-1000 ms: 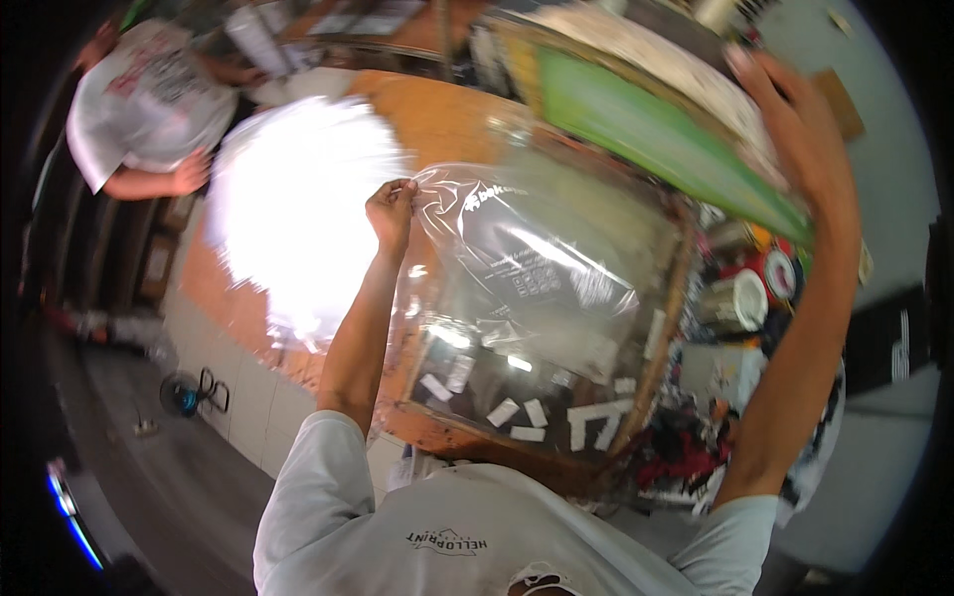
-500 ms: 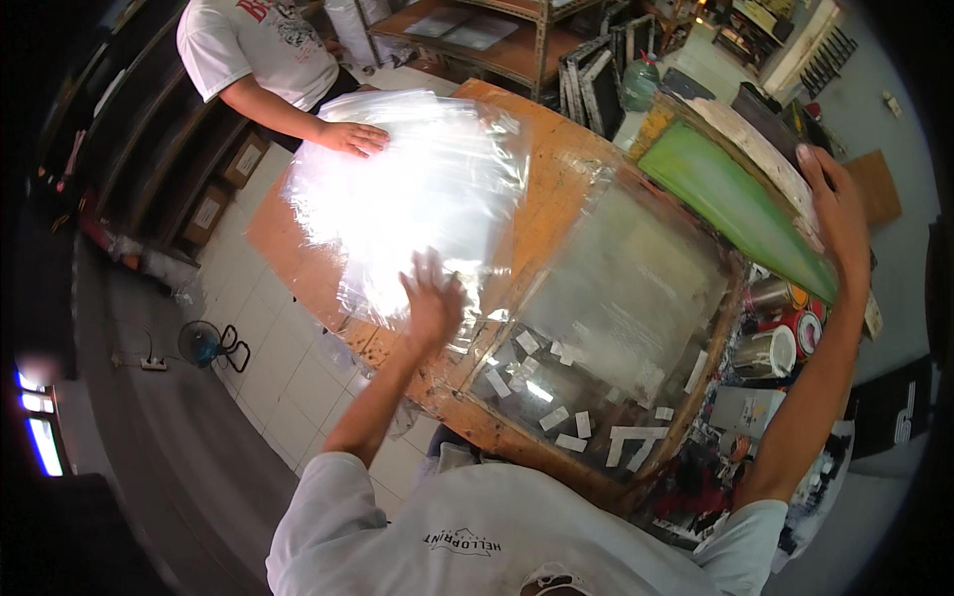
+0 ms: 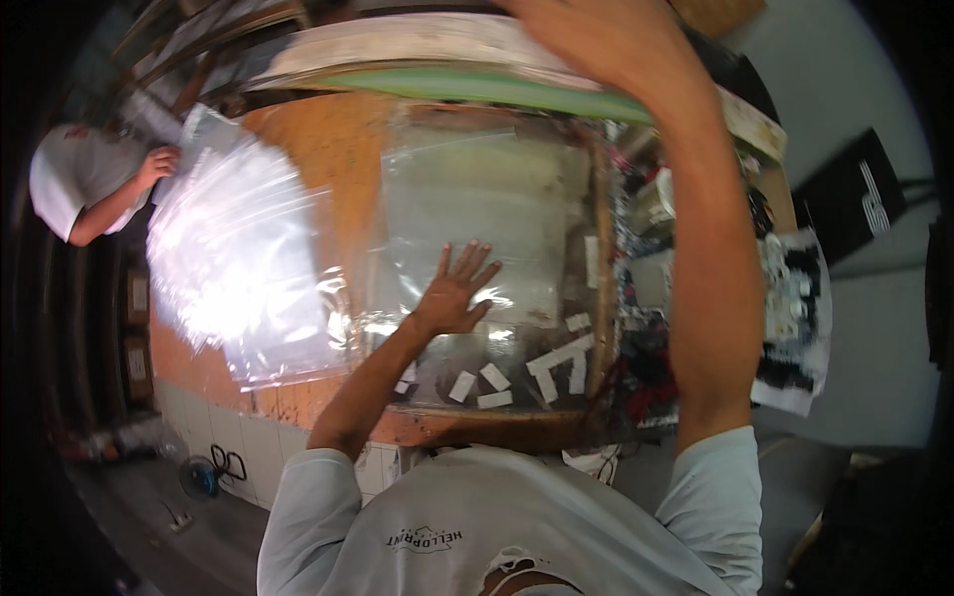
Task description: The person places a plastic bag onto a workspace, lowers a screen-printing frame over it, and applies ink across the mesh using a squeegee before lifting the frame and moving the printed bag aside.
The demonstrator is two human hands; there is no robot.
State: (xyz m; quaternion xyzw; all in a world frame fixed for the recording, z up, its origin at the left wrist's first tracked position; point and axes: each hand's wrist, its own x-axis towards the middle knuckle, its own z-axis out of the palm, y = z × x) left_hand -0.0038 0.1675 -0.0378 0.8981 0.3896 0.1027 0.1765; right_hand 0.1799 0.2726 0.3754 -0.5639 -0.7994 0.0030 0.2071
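Note:
My left hand point(image 3: 459, 293) lies flat with spread fingers on a clear plastic bag point(image 3: 467, 189), which rests over a glass plate point(image 3: 437, 392) on the table. White tape pieces point(image 3: 494, 399) are stuck around the plate's near side. Up at the far side, my right hand point(image 3: 616, 45) grips the pale edge of a screen printing frame point(image 3: 427, 45); its fingertips are out of sight. The frame stands tilted up, its green mesh point(image 3: 467, 86) showing as a narrow strip. Left of the plate is a fanned pile of clear plastic bags point(image 3: 253, 238), shining in the light.
A co-worker's hand point(image 3: 157, 167) touches the pile's far left edge. The wooden table point(image 3: 338, 139) shows between pile and plate. Cans and stained clutter point(image 3: 646, 268) crowd the right side, near a paint-smeared sheet point(image 3: 795, 328). A small fan point(image 3: 202, 477) stands on the floor.
My left hand has moved right, from the bag pile onto the glass plate, where a clear bag now lies under it. The view has turned right, and the frame appears steeper.

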